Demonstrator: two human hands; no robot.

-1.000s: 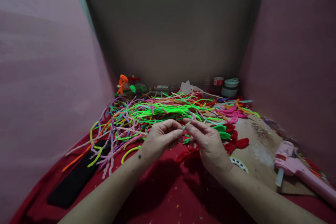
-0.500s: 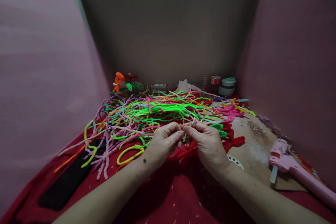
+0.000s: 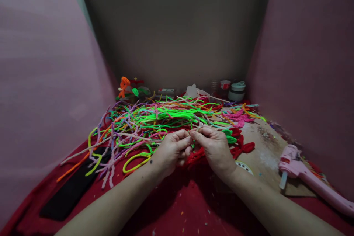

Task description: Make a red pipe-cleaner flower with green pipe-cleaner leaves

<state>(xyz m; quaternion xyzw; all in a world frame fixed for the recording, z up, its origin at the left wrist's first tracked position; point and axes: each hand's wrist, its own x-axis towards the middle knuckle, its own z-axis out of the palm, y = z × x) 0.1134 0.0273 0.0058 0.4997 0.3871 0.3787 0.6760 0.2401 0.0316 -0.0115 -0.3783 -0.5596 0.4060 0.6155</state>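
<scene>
Hands (image 3: 173, 150) pinch a small piece (image 3: 201, 125); the red label (image 3: 224, 86) behind is illegible.

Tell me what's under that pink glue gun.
Under the glue gun, a tan board shows at its front, red cloth by its handle; whatever its body covers is hidden.

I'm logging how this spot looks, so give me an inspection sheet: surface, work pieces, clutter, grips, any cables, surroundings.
Surface: red cloth flecked with scraps; stained board at the right.
Job's things: small pale piece, mostly hidden; green leaf shapes and red loops near the right grip.
Clutter: tangled pile of coloured fuzzy sticks beyond the grips; pink glue gun at the right; black slab at the left, partly under sticks.
Grips: left grip close against the right, both pinching the small piece.
Cables: nothing seen.
Surroundings: pink walls both sides, dark wall behind; lidded cup and orange flower at the back.
</scene>
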